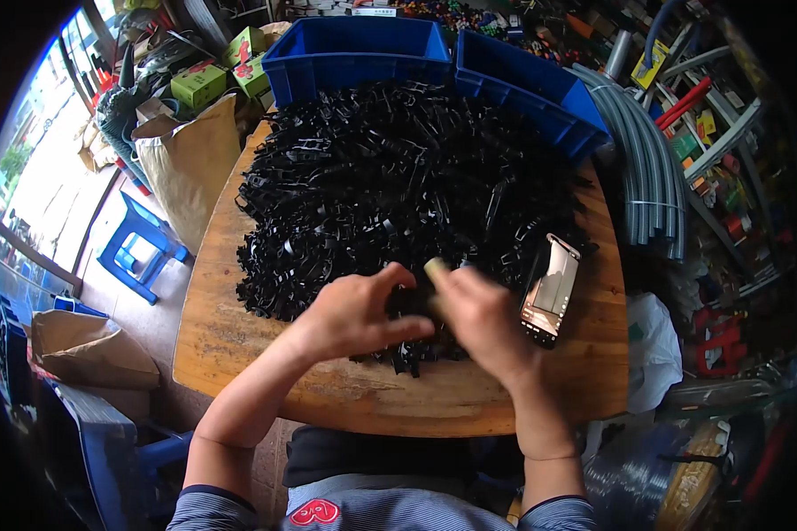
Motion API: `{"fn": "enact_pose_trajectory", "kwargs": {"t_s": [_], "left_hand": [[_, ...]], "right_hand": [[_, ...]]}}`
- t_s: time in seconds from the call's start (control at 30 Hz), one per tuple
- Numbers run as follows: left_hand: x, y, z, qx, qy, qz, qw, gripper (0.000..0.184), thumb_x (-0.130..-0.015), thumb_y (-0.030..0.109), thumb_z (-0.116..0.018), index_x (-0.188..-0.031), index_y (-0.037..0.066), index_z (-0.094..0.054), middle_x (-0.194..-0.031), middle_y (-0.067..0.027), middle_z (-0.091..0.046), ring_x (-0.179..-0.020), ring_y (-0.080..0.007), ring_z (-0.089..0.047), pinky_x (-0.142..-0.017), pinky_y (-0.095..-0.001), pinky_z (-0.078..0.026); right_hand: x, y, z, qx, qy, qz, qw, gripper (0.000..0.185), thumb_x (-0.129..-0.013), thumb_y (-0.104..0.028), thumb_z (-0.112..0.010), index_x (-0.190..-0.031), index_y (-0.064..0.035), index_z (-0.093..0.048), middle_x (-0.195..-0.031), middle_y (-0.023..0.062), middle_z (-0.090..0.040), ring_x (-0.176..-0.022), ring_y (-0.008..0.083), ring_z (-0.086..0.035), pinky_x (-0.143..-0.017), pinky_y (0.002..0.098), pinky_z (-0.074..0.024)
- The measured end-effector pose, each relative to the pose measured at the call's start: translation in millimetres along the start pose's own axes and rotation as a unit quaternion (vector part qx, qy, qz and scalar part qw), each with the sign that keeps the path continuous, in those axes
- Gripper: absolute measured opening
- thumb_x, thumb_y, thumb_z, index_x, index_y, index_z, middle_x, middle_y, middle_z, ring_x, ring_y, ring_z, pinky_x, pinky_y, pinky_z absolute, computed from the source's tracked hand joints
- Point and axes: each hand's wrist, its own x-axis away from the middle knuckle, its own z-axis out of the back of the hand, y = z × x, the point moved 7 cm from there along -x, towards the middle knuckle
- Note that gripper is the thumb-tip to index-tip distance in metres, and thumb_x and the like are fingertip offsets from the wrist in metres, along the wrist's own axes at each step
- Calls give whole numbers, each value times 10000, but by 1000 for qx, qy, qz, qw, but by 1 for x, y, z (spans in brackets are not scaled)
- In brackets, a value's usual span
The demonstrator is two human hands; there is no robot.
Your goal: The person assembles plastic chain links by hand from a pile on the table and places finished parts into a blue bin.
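Note:
A wide heap of small black plastic pieces [372,177] covers much of the wooden table [328,398]. At the heap's near edge, my left hand [354,314] has its thumb and index finger apart, with dark pieces behind the gap; nothing is plainly held in it. My right hand [478,310] is just to the right, blurred by motion, its fingers bent together. Whatever they may hold is too smeared to name. Right of that hand, a phone [551,288] with a lit screen leans over the edge of the heap.
Two blue bins [356,66] stand behind the heap. Coiled grey hose [651,168] and a white bag [653,350] are on the right. A blue stool [142,248], a brown paper sack [190,168] and green boxes [199,84] are on the left.

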Motion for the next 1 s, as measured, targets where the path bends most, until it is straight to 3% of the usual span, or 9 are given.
{"fn": "enact_pose_trajectory", "kwargs": {"t_s": [0.13,0.3,0.37,0.43,0.47,0.57,0.67,0.73,1.0], "left_hand": [[-18,-26,15,130,-44,147,980,286,-870,256,-615,-1023,14,-605,-742,-44,-597,-677,-112,-567,-633,-272,-472],[-121,25,47,106,39,-67,991,150,-906,147,-546,-873,4,-575,-634,-57,-565,-610,-132,-572,-582,-288,-464],[-197,57,70,-16,53,-221,974,188,-905,189,-568,-942,5,-588,-867,-69,-602,-669,-137,-579,-566,-307,-466],[-230,87,96,310,85,-93,942,295,-866,127,-594,-1146,35,-598,-1231,-165,-515,-1092,-255,-563,-829,-326,-516],[-246,93,107,270,106,-90,953,365,-865,183,-598,-1212,68,-587,-1338,-192,-443,-1186,-298,-512,-927,-344,-484],[-292,53,94,-257,229,-336,877,478,-761,382,-625,-1064,12,-609,-993,-234,-634,-944,-375,-626,-786,-401,-525],[-198,19,62,-331,119,29,936,348,-810,349,-633,-1029,79,-650,-982,-155,-651,-888,-310,-648,-745,-452,-530],[-172,-18,35,-356,93,103,924,331,-808,354,-632,-999,84,-645,-933,-147,-643,-896,-312,-637,-722,-453,-516],[-130,-41,26,-142,192,-13,971,290,-867,327,-591,-971,56,-592,-910,-136,-616,-836,-294,-633,-705,-403,-494]], "right_hand": [[4,53,15,96,72,-88,989,177,-741,-6,-677,-918,-20,-671,-825,101,-620,-806,285,-584,-688,374,-483],[1,65,-20,77,48,-83,992,180,-722,-27,-691,-797,-36,-528,-792,106,-558,-807,304,-543,-706,404,-466],[-2,65,-25,85,40,-85,992,158,-741,-36,-663,-788,-35,-512,-794,119,-545,-804,301,-534,-713,391,-466],[-3,65,-27,80,33,-80,993,122,-774,-22,-635,-832,-23,-527,-826,133,-532,-794,313,-551,-700,389,-483],[-2,65,-26,43,38,-85,995,119,-787,-18,-629,-864,-19,-537,-842,134,-530,-787,317,-559,-693,390,-489],[7,71,-24,-54,39,-120,991,172,-839,-12,-600,-1009,-10,-571,-913,150,-520,-773,335,-595,-660,392,-511],[4,67,-10,-83,44,-138,986,171,-837,-13,-602,-1005,-2,-577,-913,162,-522,-787,345,-600,-649,396,-503],[3,61,-5,-123,58,-125,983,159,-825,28,-570,-983,12,-583,-917,173,-526,-798,361,-600,-662,407,-495],[6,57,-16,-214,39,-138,966,109,-795,48,-584,-896,25,-618,-880,148,-590,-770,279,-625,-679,343,-509]]}}
